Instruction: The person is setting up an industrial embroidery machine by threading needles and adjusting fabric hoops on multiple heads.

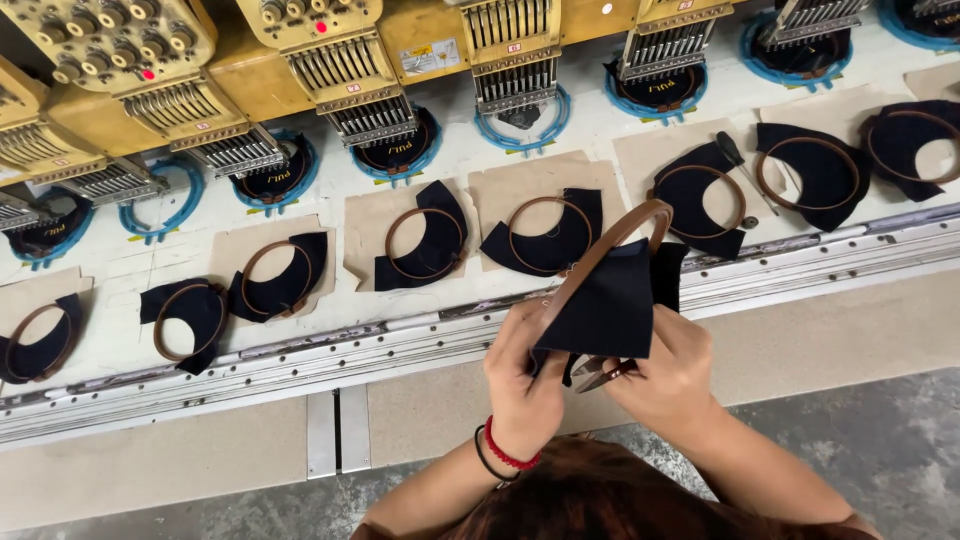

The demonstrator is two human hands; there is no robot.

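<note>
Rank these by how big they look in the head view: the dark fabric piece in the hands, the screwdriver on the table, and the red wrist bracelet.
1. Dark fabric piece, held up by the left hand and right hand; nearness to the camera inflates it.
2. Screwdriver and red bracelet look alike, so I won't rank them.

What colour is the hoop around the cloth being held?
Brown hoop, on dark navy cloth; head view.
</note>
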